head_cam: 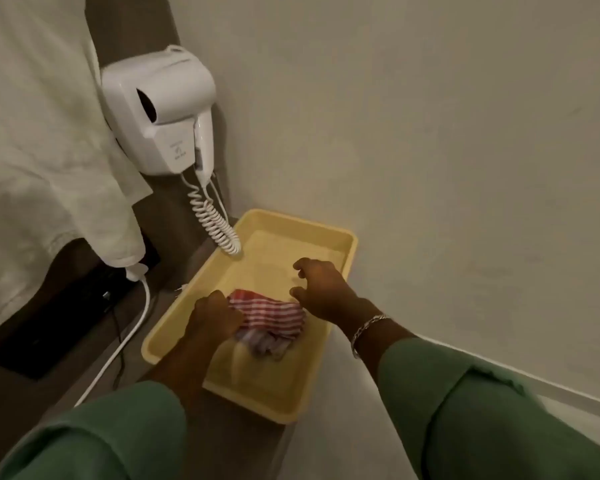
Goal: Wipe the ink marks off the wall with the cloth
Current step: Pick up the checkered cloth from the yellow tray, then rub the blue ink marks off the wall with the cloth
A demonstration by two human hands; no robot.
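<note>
Wiping is not yet begun: the left hand (215, 315) clenches the striped cloth (269, 311) in the yellow tray (340, 237), the right hand (321, 289) hovers with fingers spread, grasping nothing.

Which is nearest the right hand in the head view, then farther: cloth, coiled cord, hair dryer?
From the right hand:
1. Cloth, just left of it in the tray.
2. Coiled cord, up-left over the tray's corner.
3. Hair dryer, high on the wall.
</note>
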